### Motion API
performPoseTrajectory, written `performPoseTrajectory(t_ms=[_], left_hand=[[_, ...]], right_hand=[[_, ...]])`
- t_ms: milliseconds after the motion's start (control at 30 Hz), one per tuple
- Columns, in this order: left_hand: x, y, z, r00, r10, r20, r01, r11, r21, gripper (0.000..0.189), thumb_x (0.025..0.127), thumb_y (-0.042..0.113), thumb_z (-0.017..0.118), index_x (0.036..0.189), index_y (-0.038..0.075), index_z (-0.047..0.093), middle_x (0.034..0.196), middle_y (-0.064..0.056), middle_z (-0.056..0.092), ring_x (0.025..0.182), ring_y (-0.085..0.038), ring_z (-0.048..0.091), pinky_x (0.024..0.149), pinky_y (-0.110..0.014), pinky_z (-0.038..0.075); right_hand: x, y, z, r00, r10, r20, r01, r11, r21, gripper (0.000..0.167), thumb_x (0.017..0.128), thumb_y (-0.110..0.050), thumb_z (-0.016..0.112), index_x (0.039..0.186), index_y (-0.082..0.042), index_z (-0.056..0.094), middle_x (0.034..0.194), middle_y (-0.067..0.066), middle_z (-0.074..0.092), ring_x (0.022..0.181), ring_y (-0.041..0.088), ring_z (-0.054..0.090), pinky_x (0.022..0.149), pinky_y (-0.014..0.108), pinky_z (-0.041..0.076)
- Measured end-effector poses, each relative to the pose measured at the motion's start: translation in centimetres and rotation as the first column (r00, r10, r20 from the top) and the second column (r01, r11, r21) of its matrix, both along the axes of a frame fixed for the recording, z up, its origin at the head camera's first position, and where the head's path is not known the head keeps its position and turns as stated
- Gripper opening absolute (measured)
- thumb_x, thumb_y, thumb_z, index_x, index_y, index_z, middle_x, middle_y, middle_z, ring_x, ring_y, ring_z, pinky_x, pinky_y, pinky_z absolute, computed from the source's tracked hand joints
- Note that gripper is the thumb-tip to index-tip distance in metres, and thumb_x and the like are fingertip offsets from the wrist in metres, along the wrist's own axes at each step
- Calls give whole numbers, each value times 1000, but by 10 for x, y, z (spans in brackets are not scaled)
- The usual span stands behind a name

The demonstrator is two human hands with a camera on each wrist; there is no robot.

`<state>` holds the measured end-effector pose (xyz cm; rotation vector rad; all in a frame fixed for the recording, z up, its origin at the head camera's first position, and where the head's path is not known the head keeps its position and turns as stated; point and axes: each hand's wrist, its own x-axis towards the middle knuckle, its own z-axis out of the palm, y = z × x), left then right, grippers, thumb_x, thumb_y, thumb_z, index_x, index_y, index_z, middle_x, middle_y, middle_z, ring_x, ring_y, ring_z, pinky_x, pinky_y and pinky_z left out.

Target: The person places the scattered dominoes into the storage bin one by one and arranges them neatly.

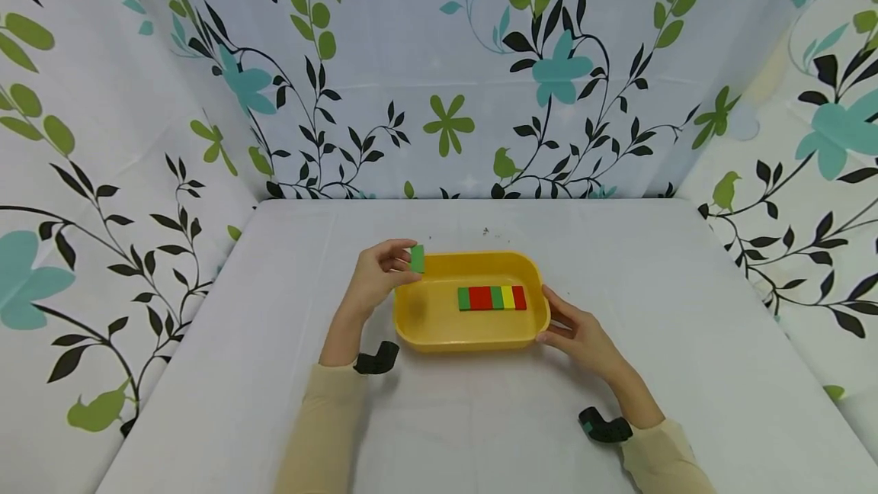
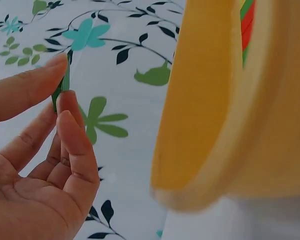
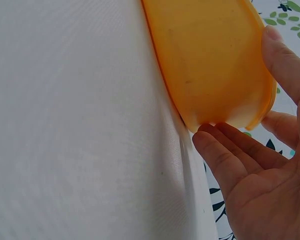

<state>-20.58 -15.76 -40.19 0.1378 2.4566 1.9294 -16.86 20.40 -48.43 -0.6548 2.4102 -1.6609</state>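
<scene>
My left hand (image 1: 376, 274) pinches a small flat green tile (image 1: 417, 258) upright between thumb and fingertips, over the left end of a yellow tray (image 1: 432, 344). In the left wrist view the tile (image 2: 66, 80) shows edge-on, apart from the tray wall (image 2: 200, 100). At the tray's right end, my right hand (image 1: 579, 334) holds the side with thumb and fingers spread around it; the right wrist view shows fingertips (image 3: 210, 140) against its outer wall (image 3: 215, 60). Inside the tray lies a straight row of green, red and yellow tiles (image 1: 482, 298), set edge to edge right of its middle.
The tray stands on a white-covered table (image 1: 466, 418). Behind and beside the table hangs a leaf-patterned cloth (image 1: 446, 59). Black bands (image 1: 605, 425) sit at both wrists, by the beige sleeves (image 1: 322, 433).
</scene>
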Motion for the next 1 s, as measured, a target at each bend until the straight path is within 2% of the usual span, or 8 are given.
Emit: performPoseTrajectory(t_ms=[167, 300, 533, 733, 800, 900, 1000], left_hand=[[-5, 28, -3, 998, -47, 40, 49, 998, -39, 47, 78, -4, 78, 122, 5, 65, 99, -11, 60, 78, -16, 55, 69, -18, 52], [-11, 42, -8, 996, -52, 71, 60, 993, -103, 46, 76, -3, 79, 119, 4, 66, 98, -15, 62, 77, -17, 54, 69, -20, 50], [-20, 48, -24, 987, -42, 158, 75, 975, -208, 46, 73, -3, 81, 117, 4, 67, 89, -9, 61, 75, -18, 55, 69, -23, 48], [-27, 51, -38, 988, -73, 140, 113, 946, -305, 46, 71, -2, 83, 114, 4, 68, 86, -10, 64, 75, -18, 58, 68, -24, 49], [-28, 53, -43, 987, -78, 140, 123, 929, -348, 46, 71, 0, 83, 114, 4, 68, 86, -9, 65, 75, -18, 58, 68, -24, 49], [-26, 55, -48, 982, -63, 176, 129, 911, -392, 47, 71, 0, 84, 115, 4, 67, 87, -8, 64, 74, -17, 57, 65, -24, 49], [-24, 58, -49, 978, -45, 202, 125, 906, -405, 47, 72, -1, 83, 116, 4, 67, 89, -9, 63, 75, -18, 56, 62, -24, 48]], right_hand=[[0, 0, 1, 1000, 0, 10, 0, 1000, -2, 80, 88, -14, 71, 154, -4, 26, 158, 20, 28, 132, 43, 47, 94, 28, 49], [0, 0, 2, 1000, -2, 20, 2, 1000, -6, 81, 88, -15, 71, 154, -5, 26, 158, 19, 28, 133, 42, 46, 95, 29, 48], [-1, 1, 2, 1000, 3, 14, -3, 1000, -9, 80, 88, -13, 71, 154, -3, 26, 158, 20, 28, 132, 43, 47, 95, 30, 49], [-3, 3, 1, 1000, 1, -4, -1, 1000, -8, 80, 88, -13, 71, 153, -3, 27, 158, 20, 28, 131, 43, 48, 94, 26, 49], [-4, 3, 0, 1000, 2, 1, -2, 1000, -19, 80, 88, -12, 71, 153, -3, 27, 158, 20, 28, 131, 44, 47, 94, 25, 49], [-4, 3, -1, 1000, 14, 4, -14, 999, -32, 79, 88, -12, 71, 153, -2, 27, 158, 21, 27, 131, 44, 47, 94, 24, 49], [-3, 2, -2, 1000, 21, 0, -21, 999, -35, 79, 88, -12, 71, 153, -2, 27, 158, 21, 27, 132, 44, 46, 94, 23, 49]])
